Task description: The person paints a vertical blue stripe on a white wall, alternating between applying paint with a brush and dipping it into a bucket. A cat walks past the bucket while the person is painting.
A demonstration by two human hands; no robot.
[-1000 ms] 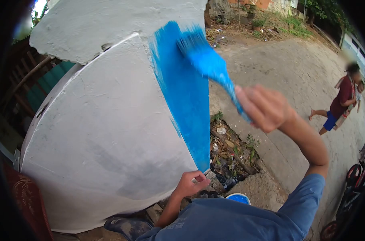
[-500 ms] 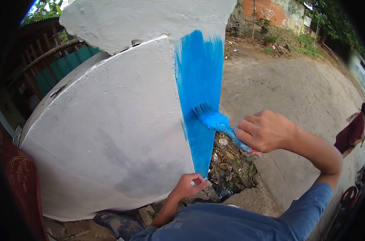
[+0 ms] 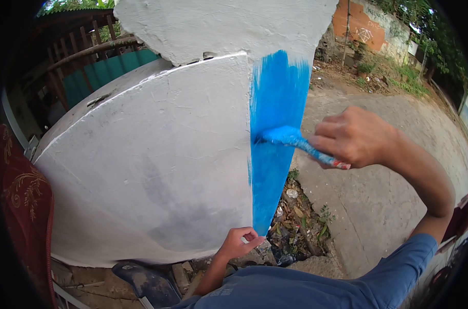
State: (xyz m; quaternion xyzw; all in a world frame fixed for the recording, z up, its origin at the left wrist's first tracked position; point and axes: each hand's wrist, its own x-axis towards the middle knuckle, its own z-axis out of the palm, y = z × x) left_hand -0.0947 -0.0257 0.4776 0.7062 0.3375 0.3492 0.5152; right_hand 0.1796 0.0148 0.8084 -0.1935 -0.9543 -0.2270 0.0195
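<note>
My right hand is closed around the handle of a paintbrush, whose ferrule and bristles are coated in blue paint. The bristles press on a narrow blue-painted strip of the wall, close to its left edge. Some red shows at the handle's end. Low down, near the foot of the blue strip, my left hand has its fingers curled with thumb and forefinger close together. Whether anything is pinched there, I cannot make out. A broad white wall face with grey smudges lies left of the strip.
A rough-edged white slab rises above. Dry leaves and litter fill a gap beside the wall's foot, with concrete pavement to the right. Dark red patterned cloth hangs at the left. A dark boot shows below.
The brush has moved up the blue strip and toward its left edge, with its handle now flatter. My left hand stays near the strip's foot. The camera view has shifted slightly.
</note>
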